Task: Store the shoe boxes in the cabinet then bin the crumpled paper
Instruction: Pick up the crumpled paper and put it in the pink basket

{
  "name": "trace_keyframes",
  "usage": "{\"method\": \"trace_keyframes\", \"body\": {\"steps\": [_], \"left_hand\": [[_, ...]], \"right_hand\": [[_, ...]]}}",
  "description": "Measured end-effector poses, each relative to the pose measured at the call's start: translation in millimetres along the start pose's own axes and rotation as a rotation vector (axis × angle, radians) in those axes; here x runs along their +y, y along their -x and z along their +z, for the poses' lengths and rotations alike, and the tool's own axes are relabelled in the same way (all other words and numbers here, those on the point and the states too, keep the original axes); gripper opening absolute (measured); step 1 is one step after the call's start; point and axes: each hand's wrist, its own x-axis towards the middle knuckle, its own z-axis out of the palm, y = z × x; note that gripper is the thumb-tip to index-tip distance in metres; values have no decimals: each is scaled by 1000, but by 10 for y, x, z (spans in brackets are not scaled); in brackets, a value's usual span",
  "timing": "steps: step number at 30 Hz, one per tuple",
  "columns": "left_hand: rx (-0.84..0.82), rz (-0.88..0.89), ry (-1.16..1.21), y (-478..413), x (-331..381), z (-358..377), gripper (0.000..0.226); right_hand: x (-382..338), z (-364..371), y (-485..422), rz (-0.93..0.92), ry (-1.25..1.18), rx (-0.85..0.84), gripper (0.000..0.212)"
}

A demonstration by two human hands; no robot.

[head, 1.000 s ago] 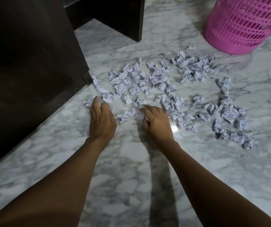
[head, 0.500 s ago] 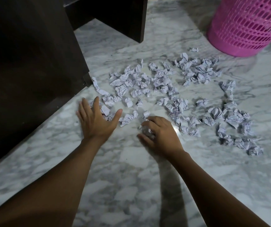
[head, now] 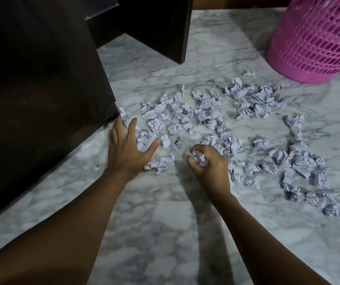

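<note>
Lifted since 0.5 s ago: right hand (head: pixel 210 168), now fisted around a paper wad (head: pixel 199 156).
Left hand (head: pixel 127 148) spread flat beside the cabinet (head: pixel 41 89); crumpled paper (head: pixel 216 116) strewn over marble floor (head: pixel 165 233), well apart from pink bin (head: pixel 317 38).

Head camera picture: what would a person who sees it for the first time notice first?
Most striking is the wide scatter of crumpled paper across the marble floor, filling the middle and right. Next, the bright pink basket at the top right, beyond the paper. In the foreground, the right hand is closed on some paper, and the left hand lies spread open beside the dark cabinet.
</note>
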Motion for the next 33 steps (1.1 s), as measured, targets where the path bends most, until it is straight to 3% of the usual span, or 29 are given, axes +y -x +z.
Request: {"method": "trace_keyframes", "body": {"steps": [3, 9, 14, 16, 18, 21, 26, 33], "left_hand": [[-146, -2, 11, -87, 60, 29, 98], [-161, 81, 78, 55, 103, 47, 101], [-340, 170, 47, 122, 137, -34, 124], [-355, 204, -32, 161, 161, -20, 131], [-315, 224, -90, 202, 186, 25, 131], [-221, 211, -120, 213, 214, 128, 114], [-12, 215, -65, 167, 225, 239, 63], [-58, 207, 42, 88, 183, 260, 46]], "right_hand": [[-97, 47, -343, 27, -41, -34, 19], [-32, 228, -1155, -68, 62, -218, 20], [120, 476, -1448, -229, 308, -624, 41], [170, 517, -1411, -257, 333, -642, 44], [202, 523, -1304, -243, 323, -559, 39], [241, 500, -1148, -273, 330, -446, 33], [335, 351, -1068, -304, 155, -572, 42], [284, 143, -912, -364, 259, -756, 77]]}}
